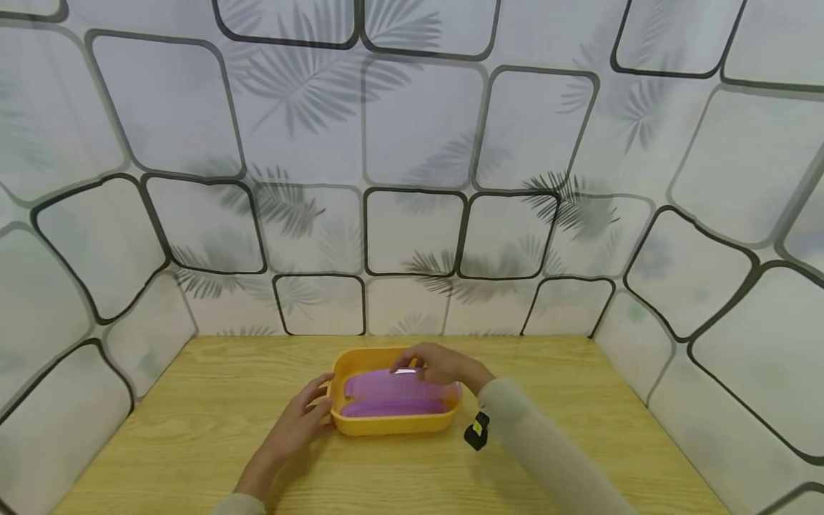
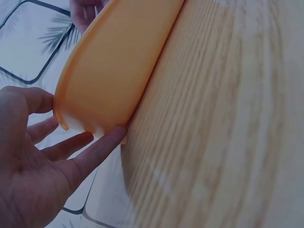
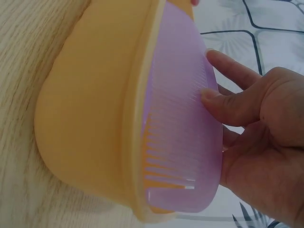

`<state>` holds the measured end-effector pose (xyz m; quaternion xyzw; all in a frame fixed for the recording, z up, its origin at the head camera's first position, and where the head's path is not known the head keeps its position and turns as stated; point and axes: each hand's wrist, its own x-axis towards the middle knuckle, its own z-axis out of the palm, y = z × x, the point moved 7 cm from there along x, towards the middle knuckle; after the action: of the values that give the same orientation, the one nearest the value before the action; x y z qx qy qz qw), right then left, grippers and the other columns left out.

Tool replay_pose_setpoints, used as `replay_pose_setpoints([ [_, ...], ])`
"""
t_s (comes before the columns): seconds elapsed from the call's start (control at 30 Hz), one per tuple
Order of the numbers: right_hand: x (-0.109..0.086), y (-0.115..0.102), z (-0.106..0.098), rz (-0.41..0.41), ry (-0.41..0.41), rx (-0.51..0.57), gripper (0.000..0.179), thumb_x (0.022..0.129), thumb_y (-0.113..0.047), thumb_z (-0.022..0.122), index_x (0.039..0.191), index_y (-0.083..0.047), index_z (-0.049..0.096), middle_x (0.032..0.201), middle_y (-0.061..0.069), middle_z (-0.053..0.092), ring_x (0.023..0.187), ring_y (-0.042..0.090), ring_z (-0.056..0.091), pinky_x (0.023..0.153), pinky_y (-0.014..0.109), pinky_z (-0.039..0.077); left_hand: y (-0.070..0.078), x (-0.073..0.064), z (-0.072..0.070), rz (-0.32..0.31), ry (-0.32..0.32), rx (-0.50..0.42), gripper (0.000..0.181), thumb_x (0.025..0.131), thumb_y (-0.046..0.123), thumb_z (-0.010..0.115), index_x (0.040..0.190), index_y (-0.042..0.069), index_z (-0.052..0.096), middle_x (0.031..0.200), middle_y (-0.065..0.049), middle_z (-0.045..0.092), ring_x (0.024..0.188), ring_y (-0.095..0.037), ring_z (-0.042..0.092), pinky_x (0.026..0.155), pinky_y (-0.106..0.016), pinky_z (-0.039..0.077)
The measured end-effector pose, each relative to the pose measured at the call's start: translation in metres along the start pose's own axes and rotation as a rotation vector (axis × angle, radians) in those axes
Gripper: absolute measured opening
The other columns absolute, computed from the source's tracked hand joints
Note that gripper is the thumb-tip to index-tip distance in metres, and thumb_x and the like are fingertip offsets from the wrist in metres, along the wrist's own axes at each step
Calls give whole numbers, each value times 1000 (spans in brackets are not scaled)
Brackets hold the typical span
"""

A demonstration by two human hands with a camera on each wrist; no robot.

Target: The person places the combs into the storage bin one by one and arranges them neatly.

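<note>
Two translucent purple combs lie in a yellow-orange plastic basin (image 1: 393, 427) on the table. My right hand (image 1: 436, 363) is over the basin's far side and holds the farther comb (image 1: 402, 386) by its smooth back. Up close in the right wrist view, the thumb lies on that comb (image 3: 187, 95), with other fingers partly hidden behind it. Its teeth point towards the near wall. The nearer comb (image 1: 394, 408) rests along that wall. At the basin's left end, my left hand (image 1: 301, 418) touches the outside with spread, loosely bent fingers, from rim to base.
Pale wood-grain table (image 1: 187, 429) extends around the basin. White patterned sheeting (image 1: 412, 236) with dark outlined shapes and leaves rises behind and along both sides. A small black device (image 1: 477, 431) is at the right wrist.
</note>
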<state>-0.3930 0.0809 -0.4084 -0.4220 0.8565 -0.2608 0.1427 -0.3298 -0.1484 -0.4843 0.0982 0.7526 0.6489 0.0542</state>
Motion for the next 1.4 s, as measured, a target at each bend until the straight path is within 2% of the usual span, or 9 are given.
replay_pose_setpoints([
  [0.13,4,-2,4,-12,2,-3,53,90,21,47,128,-8,71,130,12,70,121,28,64,100,33,57,0,0,0,4,-8,-1,53,110,13,48,159,4,32,157,-38,35,135,-49,53,93,-47,63],
  [0.3,6,-3,10,15,4,-12,55,88,21,47,126,-11,72,127,11,70,119,26,64,98,30,56,0,0,1,6,-22,-8,54,110,14,49,159,3,31,157,-39,34,135,-50,52,94,-47,63],
  [0.47,8,-2,14,20,10,-36,53,89,19,49,125,-12,72,126,10,71,118,24,64,98,30,57,1,-1,0,2,-4,-8,53,109,14,50,159,4,33,156,-38,35,135,-49,53,94,-49,63],
  [0.67,10,-2,19,-14,-22,-24,48,89,17,51,124,-8,71,125,11,70,117,23,64,100,28,56,1,0,0,7,18,0,52,108,11,49,158,3,35,155,-38,37,132,-48,56,92,-49,63],
  [0.97,13,3,24,19,-55,21,47,88,18,54,122,-10,71,122,10,70,111,18,63,95,24,54,0,0,0,1,14,-7,51,109,11,48,158,3,35,155,-38,37,132,-48,55,92,-49,63],
  [1.2,14,6,31,26,-63,16,54,84,21,51,122,-11,71,125,11,70,109,20,65,94,25,55,-1,-2,0,-2,12,-7,52,109,11,48,158,2,34,155,-39,36,132,-48,55,92,-49,63],
  [1.4,14,9,33,83,-56,36,58,82,21,50,122,-14,73,126,11,70,109,21,64,98,31,56,0,-1,-1,7,29,-11,52,108,10,49,157,2,36,153,-38,39,131,-47,56,92,-49,63],
])
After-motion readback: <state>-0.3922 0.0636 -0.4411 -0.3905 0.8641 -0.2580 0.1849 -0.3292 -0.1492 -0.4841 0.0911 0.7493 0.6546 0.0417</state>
